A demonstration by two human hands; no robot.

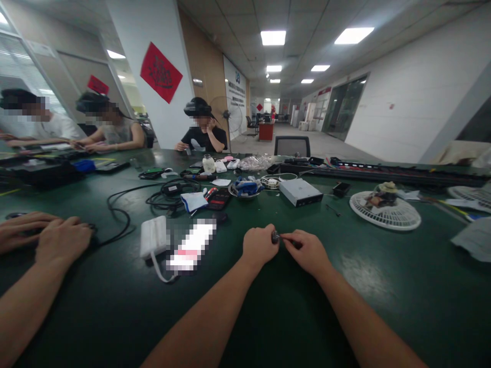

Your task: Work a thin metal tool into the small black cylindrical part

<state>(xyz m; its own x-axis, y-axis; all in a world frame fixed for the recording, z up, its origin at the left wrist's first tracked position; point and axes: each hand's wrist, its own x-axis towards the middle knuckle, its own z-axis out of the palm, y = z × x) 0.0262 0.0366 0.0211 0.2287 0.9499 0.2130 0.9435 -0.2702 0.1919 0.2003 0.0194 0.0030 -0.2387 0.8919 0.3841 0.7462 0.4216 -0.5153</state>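
Small dark cylindrical part point(275, 236) sits between the hands over the green tabletop point(345, 306), its long axis running roughly sideways. Left grip point(261, 246) is curled closed around one end; right grip point(307, 251) pinches in from the other side, the two almost touching. Silver metal box point(300, 191) sits farther ahead.

Behind the fingers point(294, 239) of the left hand point(261, 246) and the right hand point(307, 251), rounded knuckles and smooth backs are seen. Further back from the fingers, narrow wrists are followed by two bare forearms point(207, 312) that are widened toward the lower edge of the view.
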